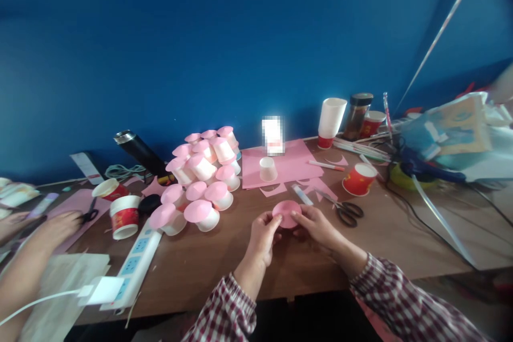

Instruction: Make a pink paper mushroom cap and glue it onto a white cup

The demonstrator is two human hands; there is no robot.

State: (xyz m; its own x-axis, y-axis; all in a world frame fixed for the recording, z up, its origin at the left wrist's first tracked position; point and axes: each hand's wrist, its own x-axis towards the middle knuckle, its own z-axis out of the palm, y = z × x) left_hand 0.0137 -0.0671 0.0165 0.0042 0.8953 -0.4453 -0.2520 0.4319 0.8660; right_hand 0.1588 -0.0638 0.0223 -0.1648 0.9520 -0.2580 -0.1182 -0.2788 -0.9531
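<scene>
centrally, a pink paper disc (287,213) is pinched by left hand (262,235) and right hand (316,224), fingers closed on its edges, just above the counter (224,262). scissors (344,211) lie just right of the disc, pink-topped cups (200,181) are clustered to its left, a red cup (359,179) farther right.

A heap of pink-capped paper cups (202,179) sits on the wooden table (208,262); scissors (345,210) lie beside a red cup (359,179); a small white cup (268,169) stands upside down on pink paper (288,163); a power strip (134,264) lies at the left; a black flask (140,153) leans by the blue wall (240,37).
</scene>
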